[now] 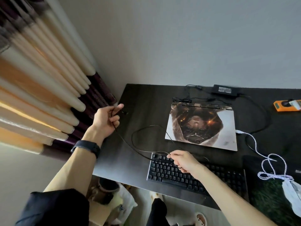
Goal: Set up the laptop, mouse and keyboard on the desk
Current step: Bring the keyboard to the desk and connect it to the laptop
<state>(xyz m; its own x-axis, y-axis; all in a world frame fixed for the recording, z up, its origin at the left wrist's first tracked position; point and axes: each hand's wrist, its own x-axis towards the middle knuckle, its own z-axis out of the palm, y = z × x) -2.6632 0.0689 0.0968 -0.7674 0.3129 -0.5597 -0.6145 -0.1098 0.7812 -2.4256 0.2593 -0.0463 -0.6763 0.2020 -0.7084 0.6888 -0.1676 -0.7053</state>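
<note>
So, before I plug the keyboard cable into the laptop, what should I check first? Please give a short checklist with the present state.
1. Black cable held by both hands: ok, left hand and right hand grip it.
2. Plug end free: cannot tell, it blurs near the left fingers.
3. Cable untangled: not ok, it loops over the desk.
4. Laptop open: not ok, lid closed.
5. Keyboard on desk: ok.
6. Free port: cannot tell.
</note>
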